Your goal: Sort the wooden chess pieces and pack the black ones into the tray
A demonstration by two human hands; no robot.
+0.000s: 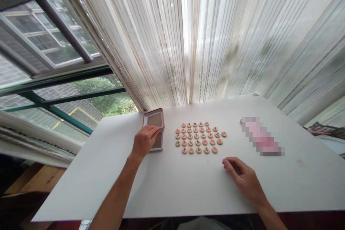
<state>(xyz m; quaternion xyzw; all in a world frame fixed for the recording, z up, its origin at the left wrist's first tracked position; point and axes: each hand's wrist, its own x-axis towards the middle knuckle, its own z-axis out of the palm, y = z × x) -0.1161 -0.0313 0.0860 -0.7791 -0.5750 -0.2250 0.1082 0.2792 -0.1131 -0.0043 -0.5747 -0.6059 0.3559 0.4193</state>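
Several round wooden chess discs (199, 137) with red and black marks lie in rows on the white table (167, 183). Left of them is an open hinged box (155, 129), its lid raised toward the window. My left hand (144, 141) rests on the box's lower half, fingers curled over its edge. My right hand (241, 176) lies on the table in front of the discs, fingers loosely bent, holding nothing that I can see.
A pink object, blurred out (261, 136), lies on the table to the right of the discs. Striped curtains (215, 36) hang behind the table. A window (48, 61) stands at the left. Brown wooden furniture (35, 179) sits below the table's left edge.
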